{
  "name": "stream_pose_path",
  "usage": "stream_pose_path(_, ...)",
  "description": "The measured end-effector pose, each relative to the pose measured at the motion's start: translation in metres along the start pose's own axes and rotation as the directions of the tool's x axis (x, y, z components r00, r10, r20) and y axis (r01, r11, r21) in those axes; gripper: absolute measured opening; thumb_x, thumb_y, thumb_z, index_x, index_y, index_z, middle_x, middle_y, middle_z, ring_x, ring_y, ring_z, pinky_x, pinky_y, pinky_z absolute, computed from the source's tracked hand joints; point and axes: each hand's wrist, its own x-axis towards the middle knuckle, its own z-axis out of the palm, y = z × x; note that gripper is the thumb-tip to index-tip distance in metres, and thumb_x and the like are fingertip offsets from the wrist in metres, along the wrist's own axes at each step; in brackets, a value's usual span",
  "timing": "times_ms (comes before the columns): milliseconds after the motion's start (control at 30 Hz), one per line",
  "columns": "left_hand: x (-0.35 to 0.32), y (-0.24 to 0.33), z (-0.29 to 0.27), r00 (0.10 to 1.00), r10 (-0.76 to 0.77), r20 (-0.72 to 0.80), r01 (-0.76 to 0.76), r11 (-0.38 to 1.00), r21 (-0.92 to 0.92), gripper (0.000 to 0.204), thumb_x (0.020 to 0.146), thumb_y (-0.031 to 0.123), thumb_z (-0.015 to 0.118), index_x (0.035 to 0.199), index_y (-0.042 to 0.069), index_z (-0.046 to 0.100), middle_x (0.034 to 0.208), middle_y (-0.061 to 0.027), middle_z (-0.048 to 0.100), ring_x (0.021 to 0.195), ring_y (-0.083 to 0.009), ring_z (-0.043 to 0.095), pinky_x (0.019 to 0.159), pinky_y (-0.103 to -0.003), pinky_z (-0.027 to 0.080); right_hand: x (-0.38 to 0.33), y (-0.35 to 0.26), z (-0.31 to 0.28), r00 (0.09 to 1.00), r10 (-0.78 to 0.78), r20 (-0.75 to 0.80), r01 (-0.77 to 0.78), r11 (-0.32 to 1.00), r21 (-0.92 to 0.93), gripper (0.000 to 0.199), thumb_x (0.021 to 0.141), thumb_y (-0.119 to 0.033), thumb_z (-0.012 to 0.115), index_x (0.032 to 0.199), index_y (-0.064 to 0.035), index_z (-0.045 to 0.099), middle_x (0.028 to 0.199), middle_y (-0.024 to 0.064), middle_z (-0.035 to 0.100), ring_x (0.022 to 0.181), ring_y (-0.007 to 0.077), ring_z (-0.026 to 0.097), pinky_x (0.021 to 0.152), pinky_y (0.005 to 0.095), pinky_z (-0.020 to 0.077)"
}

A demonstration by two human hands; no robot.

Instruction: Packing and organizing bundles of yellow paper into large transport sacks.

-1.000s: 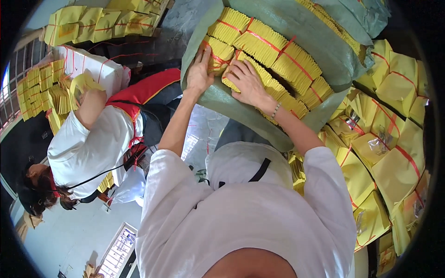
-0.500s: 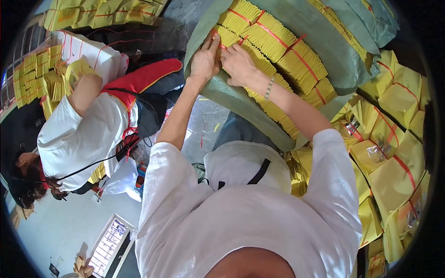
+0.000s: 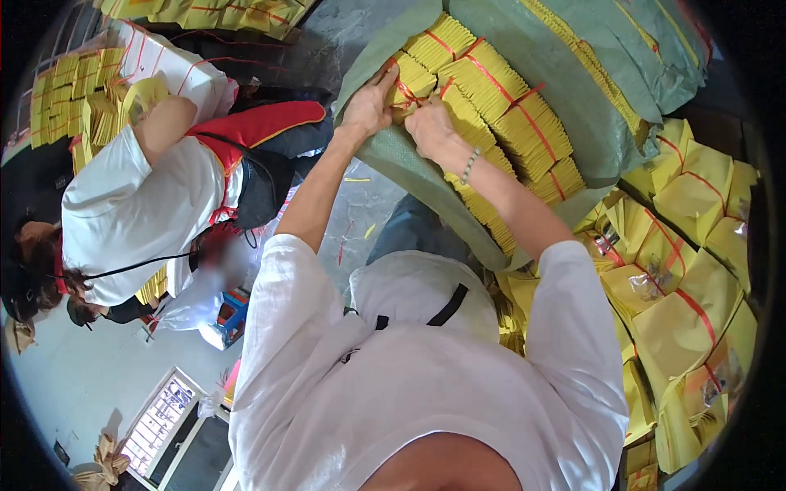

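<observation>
A large green woven sack [image 3: 401, 168] lies in front of me, its mouth spread around several bundles of folded yellow paper [image 3: 483, 86] tied with red straps [image 3: 536, 123]. My left hand [image 3: 368, 106] grips the near-left bundle [image 3: 415, 75] at its end, fingers along its side. Beside it my right hand [image 3: 431, 128] is closed, its fingertips pinching the loose red strap of that bundle [image 3: 407, 94]. The strap runs between both hands. The exact hold of the fingertips is partly hidden.
Another person [image 3: 147, 200] in a white shirt and red apron works at the left, beside stacked yellow paper [image 3: 70, 94] and a white package [image 3: 164, 61]. Tied yellow paper bundles [image 3: 675, 303] are piled at my right. More filled green sacks [image 3: 647, 49] stand at the far right.
My right hand has moved from lying spread on the paper to a closed pinch at the red strap, which now shows bunched between my hands. The view has shifted slightly.
</observation>
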Motion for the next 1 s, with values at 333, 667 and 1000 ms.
stream_pose_path(333, -0.006, 0.007, 0.008, 1.000, 0.015, -0.024, -0.016, 0.999, -0.044, 0.080, 0.065, 0.005, 0.065, 0.138, 0.004, 0.033, 0.137, -0.0238, 0.039, 0.124, -0.0376, 0.041, 0.105, -0.041, 0.034, 0.015, 0.000, -0.003, 0.989, -0.076, 0.127, 0.072, 0.997, 0.032, 0.014, 0.063, -0.018, 0.070, 0.077, -0.0145, 0.069, 0.082, 0.0052, 0.069, 0.085, 0.0189, 0.065, 0.085, 0.0317, 0.0421)
stream_pose_path(667, -0.004, 0.001, 0.003, 0.996, 0.069, -0.059, -0.076, 0.990, -0.115, 0.075, 0.068, 0.007, 0.065, 0.138, 0.008, 0.038, 0.138, -0.0212, 0.039, 0.129, -0.0377, 0.035, 0.107, -0.041, 0.029, 0.027, -0.007, 0.018, 0.997, -0.033, 0.063, 0.032, 0.999, 0.013, 0.015, 0.065, -0.012, 0.064, 0.079, -0.0121, 0.068, 0.085, 0.0059, 0.068, 0.089, 0.0196, 0.063, 0.087, 0.0311, 0.0405)
stream_pose_path(1000, -0.009, 0.006, 0.002, 1.000, 0.008, -0.022, -0.016, 0.932, -0.363, 0.069, 0.075, 0.005, 0.057, 0.138, -0.001, 0.031, 0.131, -0.0271, 0.044, 0.127, -0.0360, 0.039, 0.108, -0.039, 0.028, -0.051, 0.012, 0.008, 0.794, 0.114, -0.597, 0.234, 0.849, 0.474, 0.052, 0.072, -0.021, 0.067, 0.116, 0.0010, 0.051, 0.121, 0.0175, 0.048, 0.119, 0.0323, 0.042, 0.104, 0.0438, 0.0312)
